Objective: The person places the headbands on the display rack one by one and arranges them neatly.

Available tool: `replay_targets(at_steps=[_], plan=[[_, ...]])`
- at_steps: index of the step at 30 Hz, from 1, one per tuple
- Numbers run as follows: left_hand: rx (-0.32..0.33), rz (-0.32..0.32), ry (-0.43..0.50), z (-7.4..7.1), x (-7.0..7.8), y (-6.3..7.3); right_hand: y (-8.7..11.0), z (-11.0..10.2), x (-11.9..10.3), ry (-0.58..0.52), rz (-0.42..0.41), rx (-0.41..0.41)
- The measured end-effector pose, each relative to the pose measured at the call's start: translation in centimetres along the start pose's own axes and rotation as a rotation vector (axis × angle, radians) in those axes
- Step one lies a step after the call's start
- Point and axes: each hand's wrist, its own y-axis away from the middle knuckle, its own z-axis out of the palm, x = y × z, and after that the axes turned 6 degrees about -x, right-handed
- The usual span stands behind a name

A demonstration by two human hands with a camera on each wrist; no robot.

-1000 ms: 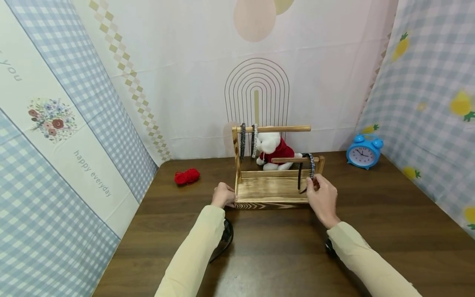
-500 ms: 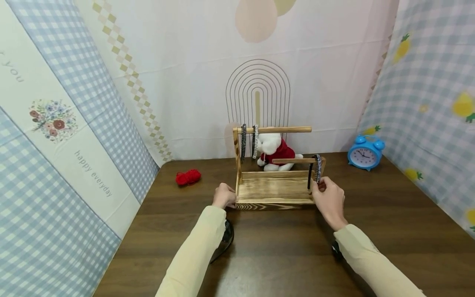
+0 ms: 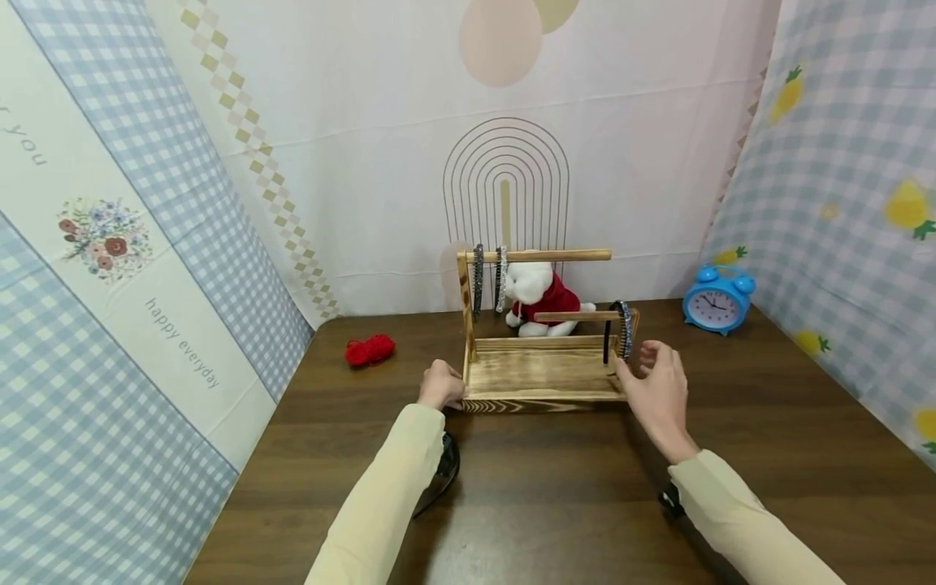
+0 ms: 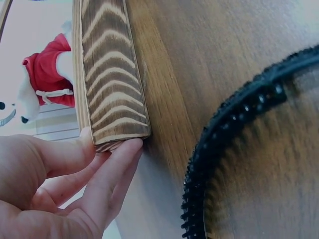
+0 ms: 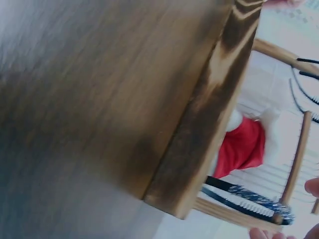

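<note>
A wooden headband rack [image 3: 544, 405] with a tray base and two horizontal bars stands on the table. My left hand [image 3: 440, 385] holds its front left corner, thumb and fingers pinching the wood [image 4: 112, 99] in the left wrist view. A dark, glittery headband [image 3: 626, 329] hangs on the lower bar at the right end. My right hand [image 3: 658, 394] is just beside it, thumb and fingers spread apart with nothing between them. On the upper bar hang a dark headband [image 3: 478, 280] and a silvery one [image 3: 501, 278]. A black toothed headband [image 4: 197, 177] lies near my left wrist.
Behind the rack sits a white plush toy [image 3: 532, 282] in red clothing. Red yarn [image 3: 370, 349] lies at the back left of the table, and a blue alarm clock [image 3: 717, 301] stands at the back right. Patterned cloth hangs around the back and sides.
The glittery headband has slid right along the lower bar toward its upright. My right hand has let go of it and moved slightly right, fingers opening. My left hand keeps its hold.
</note>
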Motion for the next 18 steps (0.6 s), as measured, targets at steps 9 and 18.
replay_targets(at_steps=[9, 18], plan=[[0.009, 0.021, -0.015, 0.0, 0.0, 0.1, 1.9, 0.4, -2.4, -0.034, -0.075, -0.038], [-0.012, 0.041, -0.044, -0.1, 0.1, 0.4, 3.9, 2.7, -4.9, -0.094, 0.018, -0.362]])
